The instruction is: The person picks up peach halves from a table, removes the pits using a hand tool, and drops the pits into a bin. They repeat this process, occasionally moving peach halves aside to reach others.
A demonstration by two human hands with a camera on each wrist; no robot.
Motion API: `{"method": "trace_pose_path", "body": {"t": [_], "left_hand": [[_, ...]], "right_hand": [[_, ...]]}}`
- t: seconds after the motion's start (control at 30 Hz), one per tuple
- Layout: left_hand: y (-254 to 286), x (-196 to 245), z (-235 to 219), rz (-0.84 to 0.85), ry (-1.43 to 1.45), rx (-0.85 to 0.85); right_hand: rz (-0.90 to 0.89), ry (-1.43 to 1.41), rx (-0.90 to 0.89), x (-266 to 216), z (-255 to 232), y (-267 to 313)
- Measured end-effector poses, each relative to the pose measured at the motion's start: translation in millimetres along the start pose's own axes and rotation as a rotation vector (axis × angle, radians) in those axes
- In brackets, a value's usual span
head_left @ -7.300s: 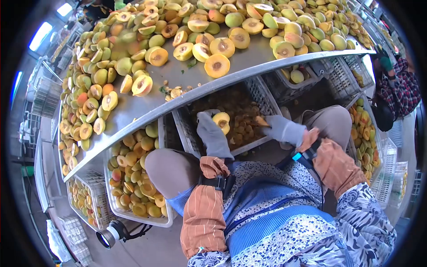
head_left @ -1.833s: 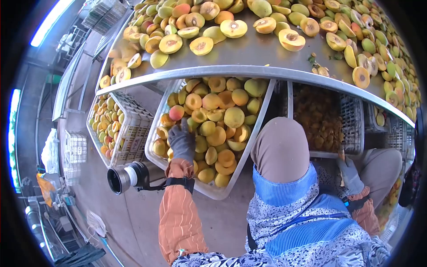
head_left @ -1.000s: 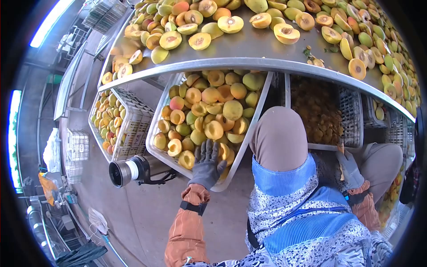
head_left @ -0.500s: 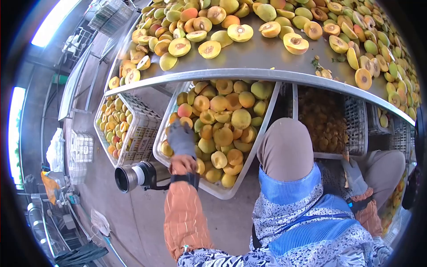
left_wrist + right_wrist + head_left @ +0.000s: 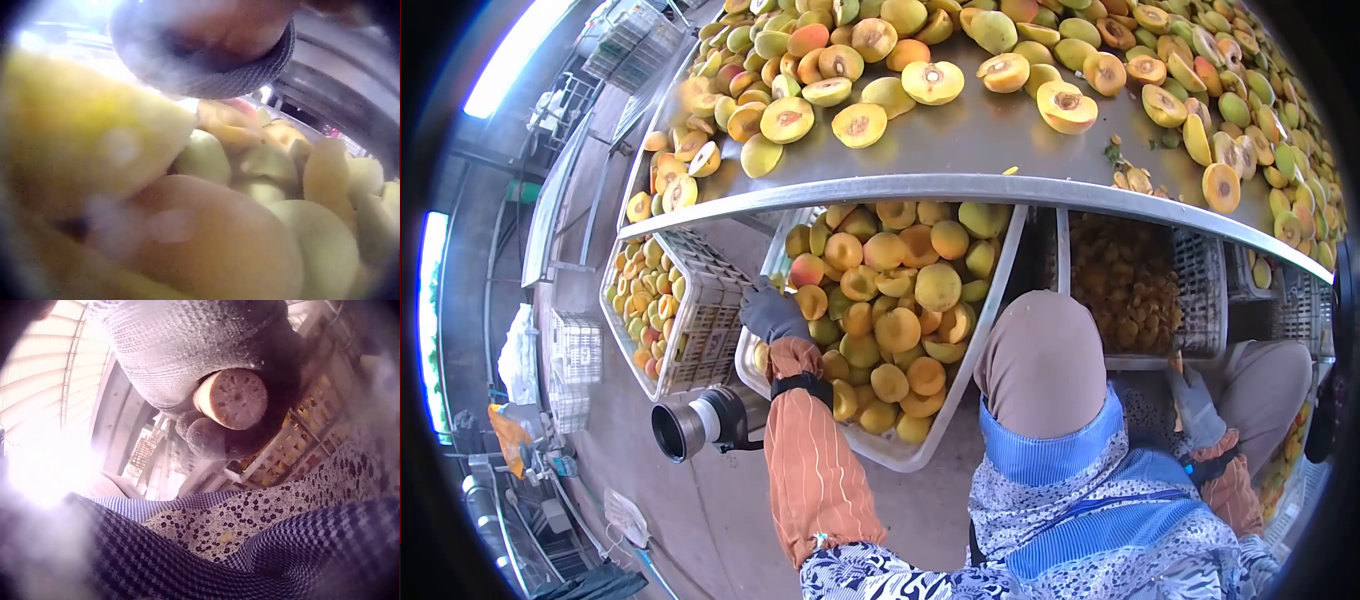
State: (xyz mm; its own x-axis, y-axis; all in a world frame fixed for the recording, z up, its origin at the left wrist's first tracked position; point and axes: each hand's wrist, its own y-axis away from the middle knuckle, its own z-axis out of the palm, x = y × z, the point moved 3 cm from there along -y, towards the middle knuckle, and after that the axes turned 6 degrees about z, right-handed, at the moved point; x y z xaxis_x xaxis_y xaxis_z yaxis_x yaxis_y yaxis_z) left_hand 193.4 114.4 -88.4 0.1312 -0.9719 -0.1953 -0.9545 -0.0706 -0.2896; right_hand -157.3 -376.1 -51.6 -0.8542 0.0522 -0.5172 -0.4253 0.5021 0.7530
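My gloved left hand (image 5: 774,314) lies over the left rim of a white plastic crate (image 5: 920,452), its fingers reaching across the edge beside the fruit. Inside the crate are many yellow and orange apricot halves (image 5: 897,328), cut faces and skins mixed. In the left wrist view, the glove's cuff (image 5: 206,78) hangs just over large, close apricot halves (image 5: 206,231); the fingers are hidden there. Low by the right knee, my gloved right hand (image 5: 1195,405) grips a tool with a round wooden handle (image 5: 239,399). The handle's end pokes out of the fist; its working end is hidden.
A metal table (image 5: 960,155) heaped with halved apricots runs above the crates. Another fruit crate (image 5: 710,310) stands at left, and a crate of brown pits and scraps (image 5: 1125,290) beyond the knees. A cylinder with a black-rimmed opening (image 5: 690,427) lies near the left arm.
My left hand went from the pit crate, where it held an apricot half, to the fruit crate. It swept over the fruit, then to the left rim. My right hand lowered beside the knee.
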Motion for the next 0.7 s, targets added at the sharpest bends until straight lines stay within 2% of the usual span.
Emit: {"method": "trace_pose_path", "body": {"t": [0.03, 0.07, 0.13, 0.17, 0.2, 0.23, 0.27, 0.4, 0.5, 0.57, 0.7], "left_hand": [[-1.9, 0.8, 0.6, 0.017, -0.071, 0.081], [-1.6, 0.1, 2.9, 0.020, -0.069, 0.077], [-5.0, 0.7, 9.4, 0.035, -0.006, -0.062], [-4.0, -0.7, 7.7, 0.157, -0.012, -0.078], [-0.7, -5.2, 4.6, 0.244, 0.100, -0.062], [2.2, -10.6, -0.1, 0.232, 0.320, -0.101], [6.7, -15.9, -4.8, 0.220, 0.414, -0.118], [2.8, -13.6, -11.8, 0.224, 0.194, -0.195], [-1.2, -2.7, -1.4, 0.293, 0.045, -0.376], [5.0, -6.2, -9.3, 0.338, -0.044, -0.481], [15.3, -6.2, -28.3, 0.395, -0.292, -0.709]], "right_hand": [[-0.008, -0.005, -0.004, 2.5, -0.7, -1.7], [-0.017, -0.011, -0.010, 3.8, -1.4, -2.1], [-0.003, -0.043, -0.025, 0.1, -1.8, 2.3], [0.010, -0.078, -0.046, -2.7, -0.7, 4.3], [0.011, -0.083, -0.048, -4.7, 0.4, 5.8], [0.035, -0.113, -0.041, -5.1, 1.4, 7.2], [0.058, -0.141, -0.034, -4.5, 1.8, 7.7], [0.037, -0.078, -0.052, -2.4, 3.6, 3.7], [-0.013, -0.049, -0.051, 3.8, -1.4, -2.9], [0.024, -0.130, -0.069, 2.0, -5.0, 1.0], [0.014, -0.109, -0.034, -0.3, -13.5, 1.1]]}}
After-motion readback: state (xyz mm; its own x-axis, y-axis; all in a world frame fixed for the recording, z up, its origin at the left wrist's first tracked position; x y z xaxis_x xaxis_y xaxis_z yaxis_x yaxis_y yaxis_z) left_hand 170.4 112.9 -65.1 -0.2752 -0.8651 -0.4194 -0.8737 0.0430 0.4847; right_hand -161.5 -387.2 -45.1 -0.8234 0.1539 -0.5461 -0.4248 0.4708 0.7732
